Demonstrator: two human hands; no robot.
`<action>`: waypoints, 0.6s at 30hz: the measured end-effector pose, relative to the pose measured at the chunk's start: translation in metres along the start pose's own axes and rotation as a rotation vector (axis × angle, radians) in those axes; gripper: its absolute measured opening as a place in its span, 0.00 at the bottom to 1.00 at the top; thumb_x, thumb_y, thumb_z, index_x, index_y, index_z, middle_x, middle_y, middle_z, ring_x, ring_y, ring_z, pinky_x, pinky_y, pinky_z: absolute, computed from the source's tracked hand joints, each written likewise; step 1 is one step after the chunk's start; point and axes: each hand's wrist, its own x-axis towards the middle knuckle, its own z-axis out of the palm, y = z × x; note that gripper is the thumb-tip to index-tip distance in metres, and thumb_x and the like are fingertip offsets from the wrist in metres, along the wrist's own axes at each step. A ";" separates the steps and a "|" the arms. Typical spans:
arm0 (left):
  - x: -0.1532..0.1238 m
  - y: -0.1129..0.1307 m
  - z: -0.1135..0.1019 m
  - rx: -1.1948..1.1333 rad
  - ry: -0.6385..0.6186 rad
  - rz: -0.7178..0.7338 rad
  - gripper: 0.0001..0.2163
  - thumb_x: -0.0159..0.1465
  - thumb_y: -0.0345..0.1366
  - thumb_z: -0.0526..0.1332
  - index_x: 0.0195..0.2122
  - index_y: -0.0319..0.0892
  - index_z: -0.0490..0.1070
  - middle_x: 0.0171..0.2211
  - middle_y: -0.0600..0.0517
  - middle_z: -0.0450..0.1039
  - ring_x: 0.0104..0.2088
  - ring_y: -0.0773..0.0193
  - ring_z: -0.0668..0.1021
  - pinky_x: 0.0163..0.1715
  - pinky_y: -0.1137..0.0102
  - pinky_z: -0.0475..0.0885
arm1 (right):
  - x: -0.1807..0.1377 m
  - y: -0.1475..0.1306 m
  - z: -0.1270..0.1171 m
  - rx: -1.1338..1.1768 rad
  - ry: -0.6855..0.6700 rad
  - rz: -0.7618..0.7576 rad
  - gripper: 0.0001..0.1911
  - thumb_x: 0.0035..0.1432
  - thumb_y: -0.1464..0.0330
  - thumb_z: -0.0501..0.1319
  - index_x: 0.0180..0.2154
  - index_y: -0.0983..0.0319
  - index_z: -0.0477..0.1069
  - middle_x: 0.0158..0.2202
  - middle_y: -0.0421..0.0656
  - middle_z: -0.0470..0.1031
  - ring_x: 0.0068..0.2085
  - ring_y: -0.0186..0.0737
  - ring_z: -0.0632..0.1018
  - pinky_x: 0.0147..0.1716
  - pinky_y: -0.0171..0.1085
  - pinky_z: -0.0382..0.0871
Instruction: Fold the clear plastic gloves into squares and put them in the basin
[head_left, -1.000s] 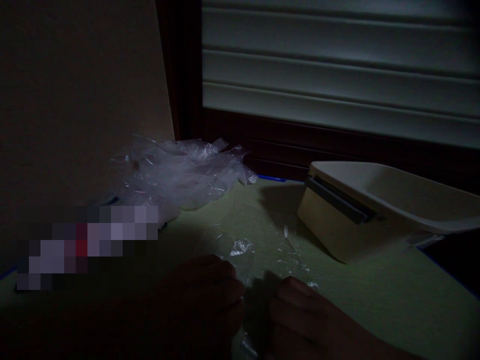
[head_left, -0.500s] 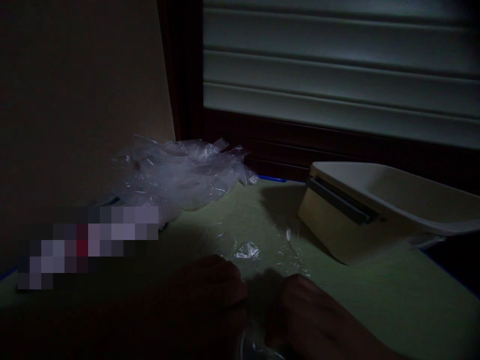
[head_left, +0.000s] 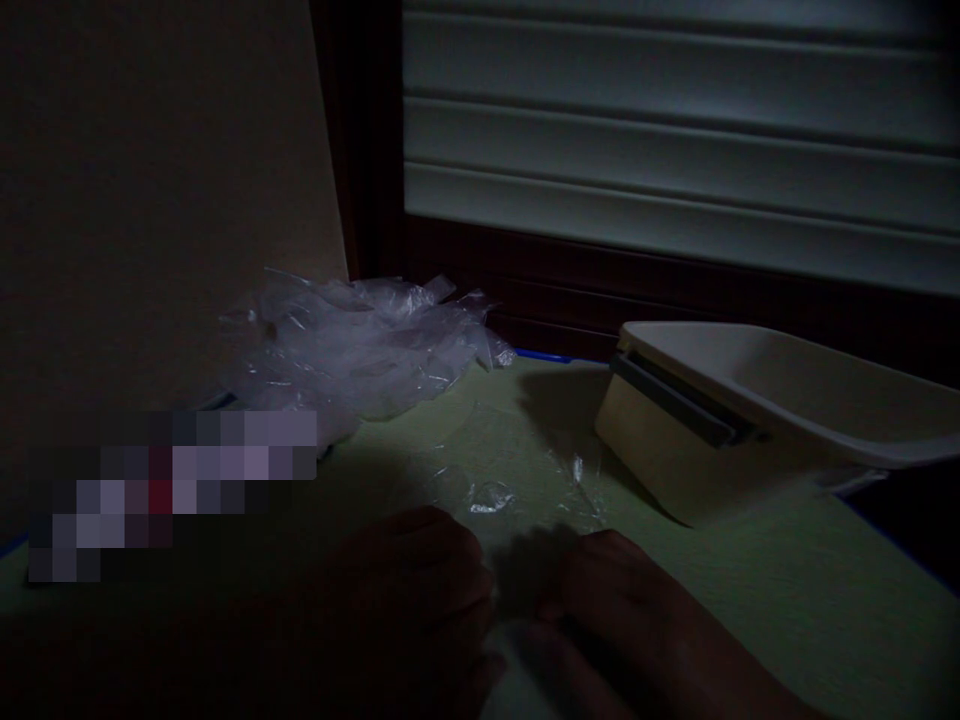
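Note:
At the lower middle, my left hand (head_left: 431, 590) is closed, its knuckles up and its fingers curled under in deep shadow. Facing it across a small gap is my right hand (head_left: 637, 610), also with curled fingers; its lower digit is blurred. What either one grips is hidden beneath the fingers. Just beyond both hands a thin clear plastic sheet or bag (head_left: 493, 497) lies flat on the light green tabletop (head_left: 787, 590), showing mainly as bright glints. Further back, a loose heap of crumpled clear plastic bags (head_left: 360, 345) rests at the table's far left corner.
A cream plastic bin (head_left: 675, 470) with a dark grey handle stands tilted at the right. A pixelated pale item (head_left: 187, 470) lies at the left. Behind the table are a wall (head_left: 165, 180) and a slatted shutter (head_left: 675, 130) in a dark frame. The light is very dim.
My right hand has shifted slightly up, and its lower digit has spread from the others. Shiny clear plastic showing between the hands at the bottom edge is no longer visible there.

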 end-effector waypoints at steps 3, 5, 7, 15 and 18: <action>0.004 0.002 -0.009 -0.122 0.286 -0.058 0.14 0.68 0.37 0.47 0.31 0.43 0.69 0.26 0.60 0.74 0.30 0.71 0.72 0.39 0.74 0.67 | 0.001 -0.002 -0.004 0.051 -0.024 0.082 0.07 0.55 0.77 0.54 0.31 0.60 0.67 0.29 0.40 0.73 0.32 0.35 0.74 0.33 0.34 0.66; 0.004 0.002 -0.010 -0.132 0.321 -0.058 0.14 0.68 0.38 0.48 0.30 0.42 0.70 0.25 0.59 0.74 0.27 0.71 0.72 0.36 0.74 0.67 | 0.001 -0.003 -0.005 0.070 -0.003 0.120 0.08 0.55 0.78 0.54 0.32 0.59 0.66 0.30 0.39 0.74 0.33 0.35 0.74 0.33 0.33 0.67; 0.003 0.003 -0.009 -0.106 0.292 -0.031 0.16 0.68 0.37 0.47 0.28 0.43 0.70 0.23 0.60 0.73 0.25 0.71 0.72 0.34 0.74 0.67 | 0.000 -0.003 -0.003 0.075 0.010 0.158 0.09 0.55 0.78 0.54 0.34 0.59 0.64 0.31 0.39 0.74 0.32 0.35 0.75 0.32 0.33 0.68; 0.001 0.013 -0.007 -0.005 0.279 -0.106 0.24 0.70 0.36 0.38 0.24 0.43 0.69 0.21 0.57 0.71 0.27 0.67 0.72 0.32 0.69 0.67 | -0.012 0.009 0.017 -0.117 0.262 0.169 0.07 0.55 0.69 0.56 0.31 0.58 0.55 0.23 0.37 0.69 0.24 0.36 0.71 0.21 0.32 0.64; -0.004 0.016 -0.004 -0.045 0.228 -0.113 0.23 0.69 0.37 0.39 0.26 0.44 0.70 0.23 0.56 0.72 0.29 0.65 0.73 0.33 0.68 0.67 | -0.010 0.010 0.016 -0.200 0.251 0.063 0.06 0.59 0.72 0.51 0.28 0.59 0.59 0.23 0.39 0.68 0.23 0.35 0.69 0.20 0.32 0.61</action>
